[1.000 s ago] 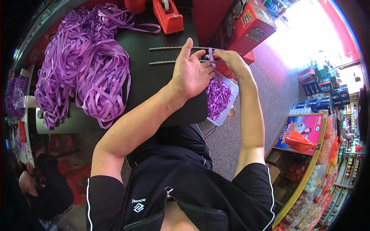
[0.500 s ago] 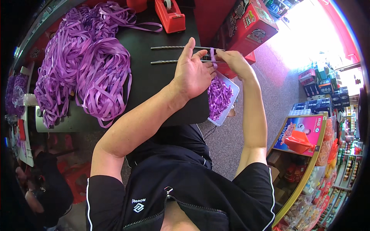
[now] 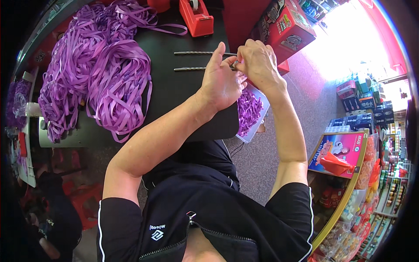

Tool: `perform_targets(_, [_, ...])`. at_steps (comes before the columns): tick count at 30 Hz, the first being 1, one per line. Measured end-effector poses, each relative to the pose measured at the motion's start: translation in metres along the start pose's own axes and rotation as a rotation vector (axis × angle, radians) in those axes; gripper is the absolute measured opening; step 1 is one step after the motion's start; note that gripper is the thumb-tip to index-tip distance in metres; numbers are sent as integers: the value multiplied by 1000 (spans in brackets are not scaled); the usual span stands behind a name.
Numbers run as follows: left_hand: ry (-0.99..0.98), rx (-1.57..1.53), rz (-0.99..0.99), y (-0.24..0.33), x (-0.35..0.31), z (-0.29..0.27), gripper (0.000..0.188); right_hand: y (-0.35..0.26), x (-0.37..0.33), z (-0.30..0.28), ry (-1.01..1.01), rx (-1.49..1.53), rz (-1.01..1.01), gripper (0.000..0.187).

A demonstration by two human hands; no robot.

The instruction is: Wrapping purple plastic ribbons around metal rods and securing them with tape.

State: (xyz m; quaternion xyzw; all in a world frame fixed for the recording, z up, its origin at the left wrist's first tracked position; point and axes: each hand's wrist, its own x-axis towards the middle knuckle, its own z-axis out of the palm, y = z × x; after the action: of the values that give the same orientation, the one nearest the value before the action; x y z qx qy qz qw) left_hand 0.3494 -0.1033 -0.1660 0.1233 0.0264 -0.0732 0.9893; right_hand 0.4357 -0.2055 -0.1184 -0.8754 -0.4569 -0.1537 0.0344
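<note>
Two thin twisted metal rods, the far one (image 3: 196, 53) and the near one (image 3: 188, 68), stick out side by side over the black table (image 3: 168, 98). My right hand (image 3: 259, 65) is closed at their right ends, fingers bent in a pinch. What it grips is hidden behind the knuckles. My left hand (image 3: 220, 89) is beside the rods, palm up, with its thumb stretched out and apart from the fingers. Its fingertips reach close to my right hand and are partly hidden. Below both hands, a clear plastic bin (image 3: 261, 117) holds short purple ribbon pieces (image 3: 248, 111).
A large heap of purple ribbon (image 3: 118, 83) covers the table's left side. A red tape dispenser (image 3: 196, 19) stands at the far edge. A red carton (image 3: 290, 28) is beyond my right hand. On the right is a display case (image 3: 338, 153) with packaged goods.
My right hand has moved slightly up and left, turning its knuckles up and closing over the rod ends. The purple ribbon loop seen around the rods is now covered. My left hand stays nearly still.
</note>
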Motion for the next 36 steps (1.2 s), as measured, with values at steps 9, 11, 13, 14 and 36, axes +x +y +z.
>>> perform_targets(9, [-27,19,27,0,-3,5,67,-9,8,-1,-40,-139,-57,17])
perform_targets(11, [-6,42,40,0,-3,7,65,-11,8,0,-37,-150,-47,15])
perform_targets(13, [1,39,42,0,-3,8,64,-13,9,-2,-57,-173,-19,15])
perform_targets(14, [8,37,40,0,-3,8,63,-14,9,-2,-75,-195,11,15])
perform_targets(36, [6,12,20,-1,-1,4,95,20,-9,-7,137,595,324,23])
